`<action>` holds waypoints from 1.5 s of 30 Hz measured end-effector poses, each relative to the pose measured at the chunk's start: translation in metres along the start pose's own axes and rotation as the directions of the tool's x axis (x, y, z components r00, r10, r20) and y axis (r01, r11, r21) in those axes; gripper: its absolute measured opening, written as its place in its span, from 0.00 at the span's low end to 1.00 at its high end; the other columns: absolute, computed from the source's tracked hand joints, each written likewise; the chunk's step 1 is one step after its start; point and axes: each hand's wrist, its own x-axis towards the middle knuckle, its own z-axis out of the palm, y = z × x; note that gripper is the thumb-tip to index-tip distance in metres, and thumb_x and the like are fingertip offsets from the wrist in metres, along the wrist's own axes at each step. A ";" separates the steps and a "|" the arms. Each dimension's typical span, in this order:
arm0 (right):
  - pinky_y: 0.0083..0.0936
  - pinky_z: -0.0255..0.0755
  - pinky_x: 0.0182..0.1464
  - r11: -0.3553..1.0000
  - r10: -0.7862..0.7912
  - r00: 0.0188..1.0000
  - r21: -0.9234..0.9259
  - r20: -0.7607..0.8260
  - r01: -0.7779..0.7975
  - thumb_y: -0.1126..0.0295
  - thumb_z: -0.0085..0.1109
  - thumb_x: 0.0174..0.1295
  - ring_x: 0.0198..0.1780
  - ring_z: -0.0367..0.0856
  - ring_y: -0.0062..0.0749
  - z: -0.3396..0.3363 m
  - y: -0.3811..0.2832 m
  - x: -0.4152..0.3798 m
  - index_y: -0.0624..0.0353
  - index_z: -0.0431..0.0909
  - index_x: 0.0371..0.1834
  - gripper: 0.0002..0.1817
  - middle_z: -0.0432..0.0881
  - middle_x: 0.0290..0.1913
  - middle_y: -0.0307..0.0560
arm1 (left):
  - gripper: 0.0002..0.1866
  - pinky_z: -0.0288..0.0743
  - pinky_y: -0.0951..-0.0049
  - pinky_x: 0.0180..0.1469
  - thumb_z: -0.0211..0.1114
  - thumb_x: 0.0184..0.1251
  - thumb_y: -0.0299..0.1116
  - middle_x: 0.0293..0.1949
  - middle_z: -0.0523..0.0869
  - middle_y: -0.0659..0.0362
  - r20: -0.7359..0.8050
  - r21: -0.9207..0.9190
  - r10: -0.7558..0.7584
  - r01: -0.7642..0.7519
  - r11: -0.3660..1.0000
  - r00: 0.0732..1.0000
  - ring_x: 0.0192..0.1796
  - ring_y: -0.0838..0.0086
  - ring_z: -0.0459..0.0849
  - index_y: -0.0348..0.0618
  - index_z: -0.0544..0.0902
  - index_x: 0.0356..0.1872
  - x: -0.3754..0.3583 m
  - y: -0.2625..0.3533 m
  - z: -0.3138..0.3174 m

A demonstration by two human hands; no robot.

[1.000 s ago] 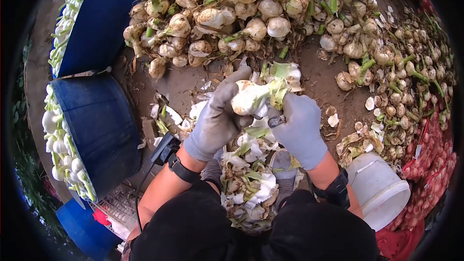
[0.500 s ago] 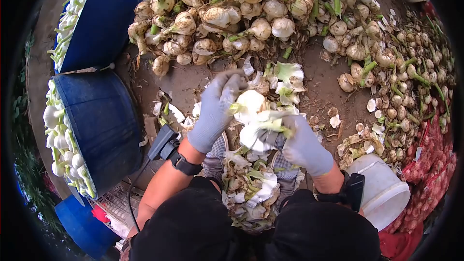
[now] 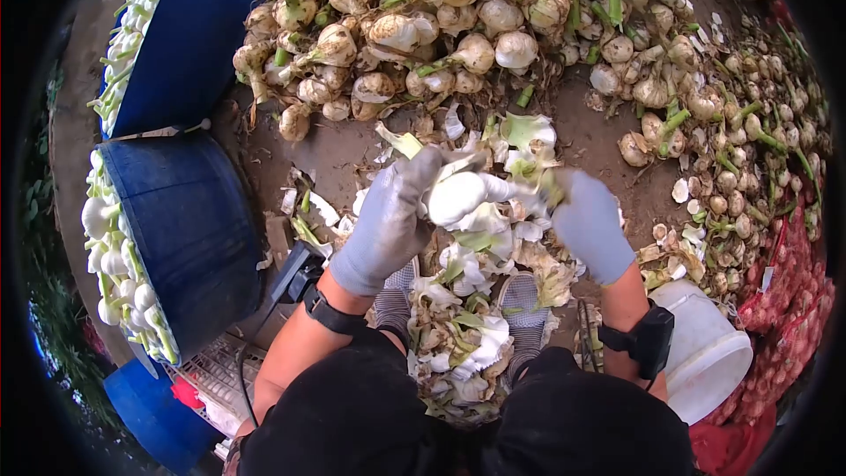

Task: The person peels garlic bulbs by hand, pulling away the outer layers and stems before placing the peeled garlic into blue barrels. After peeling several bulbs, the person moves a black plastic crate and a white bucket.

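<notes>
The left hand (image 3: 383,225), in a grey glove, has its grip wrapped around a white garlic bulb (image 3: 456,199), which sits between the two hands above the peelings. Its stalk (image 3: 406,143) points up and away to the left. The gloved right hand (image 3: 592,225) is just beside pale skin (image 3: 522,194) that stretches from the bulb; its fingertips are blurred, so I cannot tell whether its grip pinches that skin. Beneath lies a heap of peelings (image 3: 467,348), between two checked shoes (image 3: 526,324). Dirt-streaked garlic (image 3: 388,35) is piled ahead on the ground. Garlic-filled blue tubs (image 3: 189,238) stand left; right are a white bucket (image 3: 709,348) and red mesh sacks (image 3: 780,326).
</notes>
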 end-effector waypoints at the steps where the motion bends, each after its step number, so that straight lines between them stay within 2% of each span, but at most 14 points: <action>1: 0.40 0.78 0.43 0.978 -0.073 0.988 -0.184 0.134 0.097 0.61 0.64 0.58 0.45 0.85 0.49 0.010 0.002 -0.007 0.58 0.79 0.54 0.21 0.84 0.45 0.57 | 0.25 0.78 0.71 0.56 0.49 0.80 0.47 0.53 0.84 0.52 -0.080 0.244 0.082 -0.060 0.968 0.993 0.56 0.73 0.82 0.32 0.78 0.56 0.001 0.001 0.003; 4: 0.43 0.79 0.45 0.905 -0.250 0.960 -0.323 0.127 0.278 0.59 0.62 0.61 0.46 0.83 0.51 0.016 -0.024 -0.021 0.55 0.72 0.64 0.28 0.82 0.40 0.56 | 0.25 0.78 0.70 0.58 0.49 0.80 0.48 0.55 0.82 0.52 -0.162 0.496 0.174 -0.072 0.865 0.971 0.58 0.71 0.81 0.33 0.77 0.57 0.006 -0.008 -0.004; 6: 0.42 0.79 0.44 0.890 -0.452 0.872 -0.156 -0.186 0.428 0.61 0.64 0.58 0.46 0.83 0.50 0.016 -0.045 -0.013 0.54 0.68 0.68 0.33 0.82 0.40 0.55 | 0.15 0.78 0.72 0.52 0.56 0.70 0.16 0.48 0.85 0.56 -0.131 0.468 0.279 -0.189 0.864 0.951 0.47 0.69 0.85 0.36 0.78 0.56 0.008 -0.021 -0.004; 8: 0.40 0.78 0.44 0.871 -0.489 0.848 -0.161 -0.206 0.463 0.64 0.64 0.56 0.46 0.83 0.47 0.025 -0.055 -0.008 0.53 0.70 0.66 0.31 0.83 0.41 0.54 | 0.14 0.79 0.72 0.55 0.54 0.75 0.22 0.52 0.83 0.55 -0.118 0.421 0.140 -0.078 0.904 0.983 0.51 0.69 0.84 0.36 0.75 0.59 0.011 -0.024 -0.005; 10: 0.39 0.78 0.44 0.868 -0.480 0.870 -0.206 -0.118 0.451 0.66 0.64 0.55 0.47 0.84 0.45 0.025 -0.056 -0.005 0.53 0.75 0.62 0.28 0.84 0.43 0.54 | 0.26 0.74 0.59 0.67 0.54 0.77 0.48 0.56 0.80 0.51 -0.215 -0.570 -0.190 0.034 0.821 0.958 0.58 0.62 0.81 0.36 0.72 0.62 0.013 -0.029 -0.004; 18: 0.26 0.78 0.41 0.761 -0.495 0.799 0.613 0.341 0.210 0.67 0.66 0.63 0.36 0.83 0.25 0.030 -0.068 -0.041 0.56 0.83 0.48 0.12 0.85 0.35 0.45 | 0.27 0.66 0.55 0.71 0.44 0.81 0.50 0.64 0.76 0.51 -0.114 -0.588 -0.041 -0.034 0.808 0.993 0.66 0.54 0.75 0.37 0.69 0.66 0.015 -0.025 -0.020; 24: 0.34 0.75 0.33 0.846 -0.533 0.806 -0.148 -0.257 0.512 0.60 0.64 0.57 0.32 0.84 0.42 0.028 -0.061 0.005 0.51 0.82 0.45 0.15 0.85 0.34 0.47 | 0.23 0.72 0.68 0.67 0.47 0.81 0.42 0.63 0.77 0.51 0.002 -0.157 0.153 -0.151 0.976 0.988 0.63 0.69 0.77 0.36 0.70 0.64 0.012 -0.024 -0.006; 26: 0.34 0.73 0.31 0.838 -0.500 0.856 -0.323 -0.129 0.440 0.61 0.63 0.56 0.32 0.84 0.38 0.032 -0.056 0.008 0.50 0.82 0.45 0.15 0.86 0.35 0.45 | 0.22 0.72 0.69 0.66 0.48 0.81 0.41 0.63 0.77 0.50 -0.053 -0.717 -0.115 0.043 0.695 0.992 0.64 0.69 0.76 0.38 0.69 0.66 0.015 -0.036 -0.015; 28: 0.32 0.75 0.32 0.799 -0.532 0.843 -0.375 -0.075 0.471 0.66 0.62 0.56 0.33 0.85 0.37 0.029 -0.057 0.007 0.51 0.83 0.44 0.12 0.86 0.36 0.43 | 0.23 0.73 0.64 0.66 0.46 0.81 0.44 0.63 0.76 0.49 -0.057 0.358 0.150 -0.120 0.926 0.987 0.67 0.62 0.75 0.40 0.68 0.68 0.008 -0.035 -0.014; 29: 0.32 0.75 0.32 0.799 -0.532 0.843 -0.374 -0.074 0.471 0.66 0.62 0.56 0.33 0.85 0.37 0.032 -0.058 0.003 0.51 0.83 0.44 0.12 0.86 0.36 0.43 | 0.24 0.71 0.61 0.68 0.45 0.81 0.45 0.64 0.76 0.49 -0.128 -0.218 0.037 -0.065 0.974 0.991 0.67 0.58 0.74 0.41 0.67 0.68 0.013 -0.037 -0.018; 30: 0.31 0.76 0.32 0.838 -0.534 0.845 -0.119 0.014 0.532 0.67 0.61 0.56 0.34 0.85 0.37 0.036 -0.060 -0.007 0.51 0.83 0.43 0.11 0.86 0.36 0.43 | 0.25 0.68 0.59 0.70 0.44 0.81 0.46 0.64 0.76 0.49 -0.126 -0.723 -0.093 -0.027 0.691 0.988 0.68 0.54 0.73 0.42 0.67 0.68 0.017 -0.037 -0.022; 34: 0.31 0.78 0.35 0.600 -0.522 0.822 0.783 0.228 0.164 0.67 0.59 0.58 0.34 0.86 0.39 0.045 -0.082 -0.050 0.51 0.85 0.40 0.09 0.87 0.35 0.45 | 0.25 0.59 0.47 0.74 0.44 0.81 0.46 0.63 0.76 0.48 -0.099 -0.754 -0.046 -0.045 0.655 0.994 0.69 0.51 0.70 0.36 0.69 0.65 0.021 -0.024 -0.024; 38: 0.32 0.76 0.32 0.884 -0.452 0.871 0.035 -0.193 0.466 0.58 0.64 0.60 0.30 0.85 0.39 0.026 -0.062 -0.010 0.50 0.83 0.44 0.13 0.85 0.30 0.45 | 0.24 0.69 0.52 0.71 0.49 0.80 0.46 0.59 0.79 0.49 -0.088 -0.778 -0.033 -0.048 0.626 0.996 0.63 0.58 0.78 0.36 0.71 0.63 0.016 -0.026 -0.018; 45: 0.37 0.72 0.29 0.887 -0.461 0.823 -0.150 -0.332 0.436 0.62 0.62 0.59 0.26 0.82 0.45 0.047 -0.058 -0.005 0.55 0.78 0.52 0.18 0.82 0.26 0.46 | 0.17 0.78 0.67 0.54 0.57 0.76 0.48 0.46 0.84 0.62 -0.294 -0.304 0.024 -0.117 0.945 0.955 0.48 0.74 0.84 0.47 0.78 0.53 0.012 -0.035 0.008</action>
